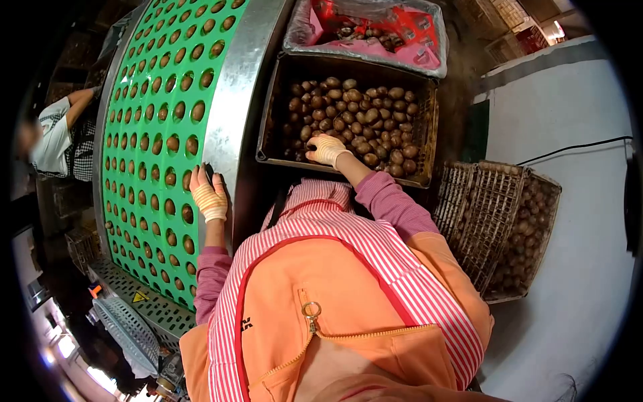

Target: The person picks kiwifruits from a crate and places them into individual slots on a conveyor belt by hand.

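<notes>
My left hand, in a striped fingerless glove, rests at the metal rim beside the green panel. Its fingers are slightly apart, with something dark at two fingertips. Rows of round holes in the panel hold brown nuts. A matching glove covers my right hand, which reaches into the left part of a dark crate of loose brown nuts. Those fingers are curled down against the nuts; what they hold is hidden.
Beyond the crate is a plastic-lined box with red and pink wrapping and nuts. Wicker baskets and more nuts stand at the right. Another person is across the machine. A white basket lies lower left.
</notes>
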`<state>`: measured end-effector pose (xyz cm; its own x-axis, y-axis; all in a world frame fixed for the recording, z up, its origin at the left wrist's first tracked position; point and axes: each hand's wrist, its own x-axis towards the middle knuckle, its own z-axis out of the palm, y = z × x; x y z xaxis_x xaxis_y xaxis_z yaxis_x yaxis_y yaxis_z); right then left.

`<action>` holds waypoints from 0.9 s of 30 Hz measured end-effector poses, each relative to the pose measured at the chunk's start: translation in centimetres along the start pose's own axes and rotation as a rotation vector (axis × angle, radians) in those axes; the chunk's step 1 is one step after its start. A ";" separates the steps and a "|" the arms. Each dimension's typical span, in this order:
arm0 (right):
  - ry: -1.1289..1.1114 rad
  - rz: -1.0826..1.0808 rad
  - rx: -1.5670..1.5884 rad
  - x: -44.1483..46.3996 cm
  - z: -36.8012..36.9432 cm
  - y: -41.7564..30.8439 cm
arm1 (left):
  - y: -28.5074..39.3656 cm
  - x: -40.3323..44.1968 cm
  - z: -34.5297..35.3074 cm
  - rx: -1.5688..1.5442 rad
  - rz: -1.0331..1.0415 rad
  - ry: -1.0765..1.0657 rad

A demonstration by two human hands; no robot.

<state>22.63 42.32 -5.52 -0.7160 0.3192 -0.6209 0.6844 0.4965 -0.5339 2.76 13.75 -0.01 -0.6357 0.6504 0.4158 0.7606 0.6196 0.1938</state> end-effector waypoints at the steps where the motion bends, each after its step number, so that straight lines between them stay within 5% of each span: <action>1: -0.007 -0.008 0.023 0.1 -0.1 0.1 | -0.2 0.0 0.1 0.019 0.010 -0.007; 10: 0.127 -0.140 0.157 1.4 0.9 1.5 | 0.0 0.1 -0.1 0.043 0.021 0.006; 14: 0.447 0.089 0.354 1.2 -0.9 1.7 | -0.1 0.1 0.1 0.033 -0.030 -0.018; 20: 0.491 0.153 -0.211 5.8 -3.1 6.7 | 0.4 0.3 -0.3 0.005 -0.053 -0.020; 22: 0.385 0.343 0.016 4.6 -6.0 4.3 | 0.1 0.3 -0.3 0.008 -0.045 -0.021; 27: 0.478 0.204 -0.117 7.0 -4.8 7.1 | 0.4 0.4 -0.3 -0.002 -0.063 -0.016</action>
<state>21.79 51.95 -10.92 -0.5715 0.7372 -0.3604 0.8160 0.4637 -0.3452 2.85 14.14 0.53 -0.6841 0.6173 0.3884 0.7195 0.6584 0.2210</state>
